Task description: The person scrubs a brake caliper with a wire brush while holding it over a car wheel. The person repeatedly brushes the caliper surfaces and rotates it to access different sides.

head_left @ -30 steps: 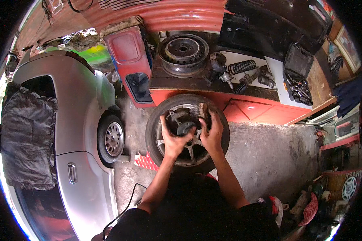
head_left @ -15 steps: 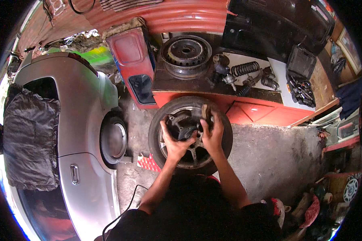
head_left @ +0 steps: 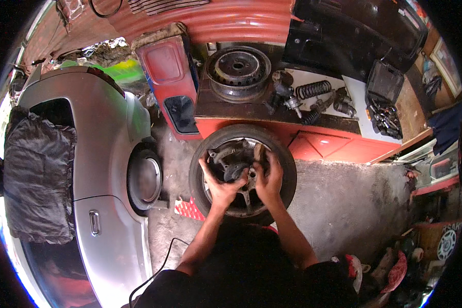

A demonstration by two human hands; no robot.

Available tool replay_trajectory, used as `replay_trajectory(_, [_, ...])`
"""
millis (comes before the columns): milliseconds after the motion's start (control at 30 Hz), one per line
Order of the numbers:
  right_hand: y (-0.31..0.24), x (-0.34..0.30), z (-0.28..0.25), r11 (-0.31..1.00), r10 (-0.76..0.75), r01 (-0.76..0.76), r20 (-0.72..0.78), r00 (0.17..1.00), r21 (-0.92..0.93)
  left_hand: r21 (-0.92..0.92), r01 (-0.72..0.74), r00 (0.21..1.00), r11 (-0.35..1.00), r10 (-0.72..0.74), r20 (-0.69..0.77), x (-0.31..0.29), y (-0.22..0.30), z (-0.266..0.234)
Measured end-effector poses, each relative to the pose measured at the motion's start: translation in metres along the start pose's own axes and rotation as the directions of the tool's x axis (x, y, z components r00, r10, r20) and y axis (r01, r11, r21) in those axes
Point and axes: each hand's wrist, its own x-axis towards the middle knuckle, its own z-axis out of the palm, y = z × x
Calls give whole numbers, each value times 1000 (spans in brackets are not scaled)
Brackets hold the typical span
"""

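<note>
My left hand (head_left: 222,189) is closed around a dark, grimy metal car part (head_left: 234,168) that looks like a brake caliper, its thumb across the near side and its fingers along the left. My right hand (head_left: 270,179) grips a small brown brush (head_left: 259,152) at the part's right side. Blur and fingers hide the brush's bristles, and I cannot tell whether they touch the metal. Both hands are over a tyre on an alloy wheel (head_left: 285,186), whose spokes show below them.
Beyond the wheel is a red workbench (head_left: 339,146) bearing a steel wheel rim (head_left: 238,69), a coil spring (head_left: 313,89) and an open tool case (head_left: 385,82). A silver car (head_left: 105,169) stands at left. A red-and-white piece (head_left: 188,209) lies on the floor.
My right hand and the brush have moved slightly down and to the left, nearer the metal part. My left hand keeps its hold, with the part almost in the same place.
</note>
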Motion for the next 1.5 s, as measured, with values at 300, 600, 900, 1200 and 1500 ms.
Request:
replay_trajectory(300, [-25,10,-12,999,36,-37,-63,997,-12,34,-16,1000,999,16,11,-16,-1,7])
replay_trajectory(600, [-36,17,-8,1000,17,-16,-44,999,27,-140,62,995,988,-72,-63,-9,1,5])
replay_trajectory(900, [-36,9,-9,996,-44,40,-45,998,-78,-29,74,994,997,-76,-75,-22,-6,1])
replay_trajectory(1200, [-34,-10,-1,998,-10,8,-30,1000,-62,-96,69,996,993,-75,-52,11,24,-9])
replay_trajectory(1500, [-30,-20,-3,977,-114,116,21,993,-177,-155,116,973,981,-144,-182,-3,7,-5])
